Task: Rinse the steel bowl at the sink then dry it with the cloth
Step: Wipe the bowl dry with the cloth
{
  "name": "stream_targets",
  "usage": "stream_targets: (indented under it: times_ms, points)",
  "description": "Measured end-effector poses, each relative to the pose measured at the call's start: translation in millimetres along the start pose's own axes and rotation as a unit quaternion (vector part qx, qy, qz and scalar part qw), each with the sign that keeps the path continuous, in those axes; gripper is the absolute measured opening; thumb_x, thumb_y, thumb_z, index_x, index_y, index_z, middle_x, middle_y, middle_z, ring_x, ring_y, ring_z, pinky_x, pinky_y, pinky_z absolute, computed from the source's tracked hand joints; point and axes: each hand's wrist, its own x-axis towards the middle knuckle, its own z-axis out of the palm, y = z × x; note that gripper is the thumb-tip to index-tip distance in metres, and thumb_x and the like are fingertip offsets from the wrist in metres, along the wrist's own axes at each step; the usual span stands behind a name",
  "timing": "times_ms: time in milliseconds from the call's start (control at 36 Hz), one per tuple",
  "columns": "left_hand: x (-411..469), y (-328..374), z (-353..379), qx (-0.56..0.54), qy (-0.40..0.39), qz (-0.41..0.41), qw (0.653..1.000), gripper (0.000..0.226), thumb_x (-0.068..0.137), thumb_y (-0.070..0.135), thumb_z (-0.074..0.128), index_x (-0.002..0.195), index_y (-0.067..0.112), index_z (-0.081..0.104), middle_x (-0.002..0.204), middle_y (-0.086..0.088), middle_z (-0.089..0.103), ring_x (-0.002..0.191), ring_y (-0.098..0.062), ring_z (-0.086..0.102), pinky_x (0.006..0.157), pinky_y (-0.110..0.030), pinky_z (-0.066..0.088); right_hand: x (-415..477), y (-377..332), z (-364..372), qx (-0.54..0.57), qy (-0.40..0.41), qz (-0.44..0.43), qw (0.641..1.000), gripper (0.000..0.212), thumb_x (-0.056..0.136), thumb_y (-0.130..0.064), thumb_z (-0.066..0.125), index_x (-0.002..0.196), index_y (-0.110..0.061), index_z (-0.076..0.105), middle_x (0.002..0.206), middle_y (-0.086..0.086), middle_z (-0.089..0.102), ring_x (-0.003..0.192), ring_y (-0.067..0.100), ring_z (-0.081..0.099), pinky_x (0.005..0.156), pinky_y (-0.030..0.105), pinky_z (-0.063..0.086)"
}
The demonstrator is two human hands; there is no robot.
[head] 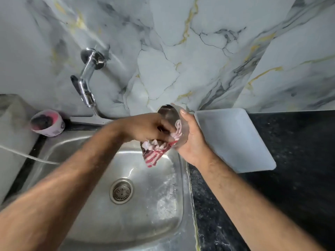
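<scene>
Above right rim of stainless sink basin (101, 220), small shiny steel bowl (167, 114) held tipped on its side, mouth facing left. Right hand (192, 140) cups its outer wall from right, fingers curled round it. Left hand (145, 126) reaches in from left, fingers bunched on red-and-white striped cloth (155, 154), pressing it into bowl; loose tail hangs below. Drying stage, by look of it. Next wipe likely turns on bowl opening toward left hand.

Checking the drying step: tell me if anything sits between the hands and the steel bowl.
Only the cloth. The right hand grips the steel bowl directly from outside; the left hand presses the cloth into it, as drying requires.
</scene>
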Motion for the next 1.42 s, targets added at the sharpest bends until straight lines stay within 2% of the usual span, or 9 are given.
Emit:
stream_targets:
  times_ms: [111,250,444,583,694,833,1167,1278,1417]
  points:
    - [-16,-11,11,-0.222,0.149,0.109,0.957,0.010,0.099,0.003,0.070,0.101,0.003,0.080,0.082,0.006,0.080,0.074,-0.004,0.072,0.074,-0.020,0.055,6,13,27,0.074,-0.007,-0.007,0.997,0.048,0.101,-0.060,0.054,0.120,-0.025,0.081,0.121,0.009,0.079,0.109,0.025,0.077,0.090,0.041,0.062]
    - [-15,-17,19,0.117,0.429,0.050,0.894,0.019,0.094,0.013,0.076,0.084,-0.002,0.074,0.077,-0.016,0.063,0.073,-0.032,0.061,0.066,-0.030,0.034,20,30,50,0.061,0.014,0.026,0.998,0.053,0.094,-0.071,0.055,0.131,-0.037,0.075,0.125,-0.002,0.080,0.109,0.019,0.078,0.098,0.052,0.054]
    - [-34,-7,13,0.235,0.150,-0.240,0.930,0.024,0.082,0.019,0.072,0.089,-0.001,0.062,0.053,-0.003,0.059,0.040,-0.020,0.057,0.043,-0.025,0.044,19,49,54,-0.007,0.015,0.051,0.999,0.042,0.092,-0.062,0.069,0.096,-0.026,0.089,0.101,0.009,0.086,0.081,0.028,0.084,0.064,0.045,0.067]
    - [-65,-31,-25,0.021,-0.046,-0.080,0.995,0.007,0.089,0.022,0.078,0.085,0.018,0.082,0.077,0.005,0.081,0.068,-0.009,0.073,0.067,-0.022,0.053,11,51,54,0.028,-0.025,0.077,0.996,0.057,0.092,-0.065,0.066,0.123,-0.020,0.083,0.115,0.010,0.085,0.102,0.027,0.082,0.085,0.042,0.068]
    - [-68,-40,-16,-0.282,0.105,0.041,0.953,0.014,0.091,0.009,0.077,0.103,0.003,0.082,0.094,-0.011,0.082,0.082,-0.015,0.074,0.080,-0.029,0.059,9,53,70,0.076,-0.035,0.059,0.995,0.063,0.095,-0.071,0.058,0.123,-0.021,0.082,0.124,0.014,0.082,0.114,0.031,0.078,0.097,0.046,0.064]
    - [-52,-30,11,0.115,0.434,-0.005,0.894,0.013,0.090,0.018,0.080,0.088,0.005,0.080,0.086,-0.012,0.069,0.081,-0.031,0.068,0.066,-0.030,0.045,12,57,86,0.049,0.012,0.045,0.998,0.068,0.092,-0.078,0.051,0.136,-0.031,0.073,0.134,0.002,0.079,0.110,0.021,0.078,0.084,0.049,0.065]
    - [-83,-36,-19,0.098,0.026,-0.122,0.987,0.025,0.092,0.011,0.074,0.070,0.023,0.076,0.057,0.014,0.073,0.049,0.002,0.063,0.057,-0.021,0.049,5,59,86,-0.022,0.021,0.022,0.999,0.039,0.102,-0.056,0.059,0.137,-0.041,0.070,0.144,0.008,0.074,0.116,0.025,0.076,0.095,0.043,0.061]
    - [-82,-48,-3,-0.252,0.174,0.036,0.951,0.013,0.093,0.001,0.074,0.105,-0.001,0.080,0.092,-0.012,0.082,0.080,-0.015,0.074,0.082,-0.030,0.059,6,67,92,0.029,0.039,0.026,0.999,0.056,0.103,-0.067,0.049,0.126,-0.029,0.081,0.123,0.009,0.082,0.109,0.025,0.080,0.092,0.041,0.065]
    - [-58,-54,16,-0.065,0.440,-0.001,0.896,0.017,0.094,0.004,0.076,0.083,-0.010,0.074,0.082,-0.032,0.070,0.073,-0.033,0.067,0.074,-0.046,0.057,16,72,98,0.034,0.045,0.012,0.998,0.060,0.097,-0.071,0.051,0.122,-0.025,0.081,0.119,0.009,0.084,0.107,0.025,0.081,0.091,0.049,0.064]
